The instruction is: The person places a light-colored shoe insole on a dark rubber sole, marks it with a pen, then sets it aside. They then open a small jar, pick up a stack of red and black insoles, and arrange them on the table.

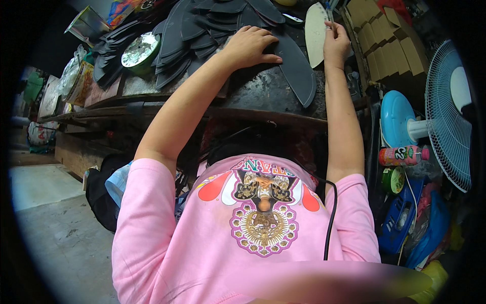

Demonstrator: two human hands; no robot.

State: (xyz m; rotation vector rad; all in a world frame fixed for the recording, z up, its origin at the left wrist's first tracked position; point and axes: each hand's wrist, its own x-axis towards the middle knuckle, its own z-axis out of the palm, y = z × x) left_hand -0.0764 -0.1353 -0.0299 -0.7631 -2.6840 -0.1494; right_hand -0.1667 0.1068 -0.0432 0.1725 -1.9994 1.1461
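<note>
My left hand (250, 46) lies with its fingers spread over dark, sole-shaped sheets, its fingertips at the top end of a long black sole piece (297, 68). That piece lies at a slant on the worn table, its rounded end toward me. Over to the right, my right hand (336, 44) is closed in a pinch on a thin, pen-like stick (328, 11) with a blue end. Just left of these fingers is an off-white sole-shaped template (315, 38); whether the fingers touch it I cannot tell.
Overlapping black sole pieces (187, 30) cover the table's far middle. A round tin (140, 49) stands left of them, near another tin (87, 25). Brown cardboard boxes (390, 43) sit at the right, above a fan (448, 111) and a pink bottle (403, 155). A black cable (331, 218) crosses my shirt.
</note>
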